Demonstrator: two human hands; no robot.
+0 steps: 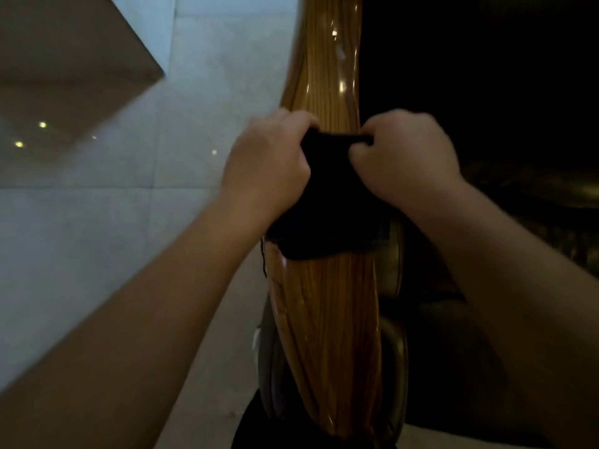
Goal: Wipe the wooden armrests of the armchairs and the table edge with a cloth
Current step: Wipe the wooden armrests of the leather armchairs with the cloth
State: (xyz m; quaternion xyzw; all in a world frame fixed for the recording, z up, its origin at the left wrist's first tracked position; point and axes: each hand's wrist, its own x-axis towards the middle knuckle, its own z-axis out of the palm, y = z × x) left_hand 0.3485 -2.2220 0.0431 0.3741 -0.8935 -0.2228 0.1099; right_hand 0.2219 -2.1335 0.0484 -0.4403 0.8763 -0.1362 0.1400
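Note:
A glossy wooden armrest (327, 312) with golden grain runs from the bottom of the view up to the top centre. A dark cloth (327, 205) is draped across its middle. My left hand (269, 163) grips the cloth's far left corner. My right hand (405, 157) pinches the far right corner. Both hands hold the cloth's top edge taut over the wood. The cloth's lower part hangs over the armrest and covers its full width there.
A pale polished tile floor (129, 222) with light reflections lies to the left. A beige block or wall corner (64, 59) sits at the upper left. The armchair's dark seat (518, 92) fills the right side, too dim for detail.

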